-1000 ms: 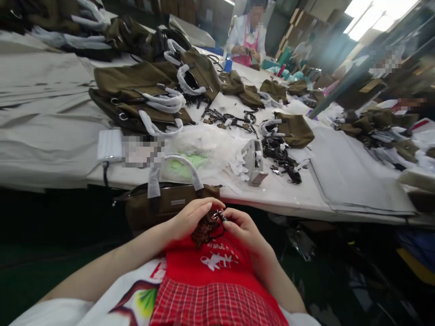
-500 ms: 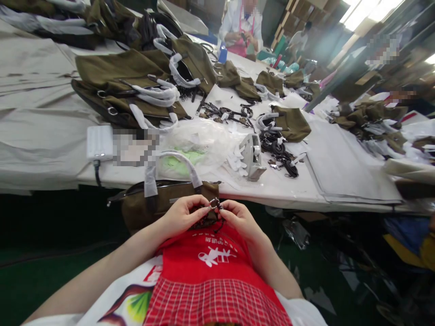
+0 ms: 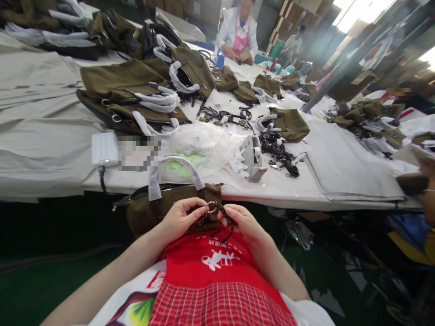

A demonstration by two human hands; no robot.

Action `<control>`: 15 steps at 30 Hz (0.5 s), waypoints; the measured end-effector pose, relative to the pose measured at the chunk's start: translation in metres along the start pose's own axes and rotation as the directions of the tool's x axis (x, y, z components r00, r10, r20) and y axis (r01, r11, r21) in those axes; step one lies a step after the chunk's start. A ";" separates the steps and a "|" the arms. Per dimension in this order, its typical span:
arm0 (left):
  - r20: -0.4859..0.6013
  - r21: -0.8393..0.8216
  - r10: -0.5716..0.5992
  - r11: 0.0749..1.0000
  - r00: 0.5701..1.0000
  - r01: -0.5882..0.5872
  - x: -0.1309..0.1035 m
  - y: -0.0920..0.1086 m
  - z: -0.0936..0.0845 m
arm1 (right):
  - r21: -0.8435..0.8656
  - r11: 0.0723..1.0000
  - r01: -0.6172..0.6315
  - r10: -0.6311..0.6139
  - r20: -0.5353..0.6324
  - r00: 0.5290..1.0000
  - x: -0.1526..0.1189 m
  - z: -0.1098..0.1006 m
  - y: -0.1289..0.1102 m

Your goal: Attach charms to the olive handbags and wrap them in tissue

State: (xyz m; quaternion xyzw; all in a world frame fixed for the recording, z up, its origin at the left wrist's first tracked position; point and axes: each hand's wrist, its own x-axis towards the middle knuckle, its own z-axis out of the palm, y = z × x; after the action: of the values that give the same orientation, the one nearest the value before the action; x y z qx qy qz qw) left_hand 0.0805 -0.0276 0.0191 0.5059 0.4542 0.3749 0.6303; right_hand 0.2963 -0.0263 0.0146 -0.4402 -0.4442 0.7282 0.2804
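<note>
Between my two hands, just above the red apron (image 3: 207,253), is a metal ring (image 3: 212,207) with a dark braided cord (image 3: 228,222) on it. My left hand (image 3: 186,215) pinches the ring's left side with thumb and forefinger. On the other side, my right hand (image 3: 243,222) pinches the cord close to the ring, and loose cord hangs below in a loop. Right behind my hands, an olive handbag (image 3: 175,198) with wrapped handles rests against the table's front edge. My fingers partly cover the cord.
Olive bags (image 3: 125,81) with wrapped handles lie on the white table (image 3: 340,163). A plastic bag (image 3: 197,140), a grey tape dispenser (image 3: 252,158), dark straps (image 3: 283,158) and a white power bank (image 3: 104,149) stand nearer. Across the table, a person in a pink apron (image 3: 240,43) handles something.
The ring has turned to face me and shows more fully. My right hand has shifted slightly right, and more braided cord hangs beneath it. The camera view has shifted slightly.
</note>
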 end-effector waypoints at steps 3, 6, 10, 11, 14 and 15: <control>-0.046 -0.114 -0.044 0.993 0.998 0.039 -0.002 0.001 0.002 | 0.031 0.999 -0.012 0.012 -0.010 1.000 0.000 0.000 0.001; -0.076 -0.195 -0.076 0.979 0.994 0.060 -0.002 0.002 0.005 | 0.025 1.000 0.007 -0.007 0.002 1.000 -0.001 0.000 0.003; -0.097 -0.191 -0.073 0.980 0.993 0.054 -0.002 0.002 0.007 | -0.128 0.990 0.051 -0.042 0.068 0.997 0.000 0.001 0.007; -0.107 -0.175 -0.061 0.984 0.992 0.042 -0.002 0.001 0.007 | -0.212 0.973 0.095 -0.088 0.042 0.995 0.001 0.001 0.007; -0.132 -0.043 0.035 0.998 0.991 -0.041 -0.001 0.002 0.007 | -0.452 0.856 0.250 -0.358 -0.170 0.918 0.003 0.002 0.005; -0.143 0.047 0.100 0.994 0.985 -0.094 0.000 0.003 0.006 | -0.478 0.830 0.287 -0.432 -0.227 0.873 0.003 0.003 0.003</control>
State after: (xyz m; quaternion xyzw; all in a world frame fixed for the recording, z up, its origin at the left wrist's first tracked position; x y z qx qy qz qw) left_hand 0.0865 -0.0291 0.0226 0.5113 0.4809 0.4316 0.5665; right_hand 0.2920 -0.0264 0.0108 -0.5120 -0.6168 0.4621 0.3793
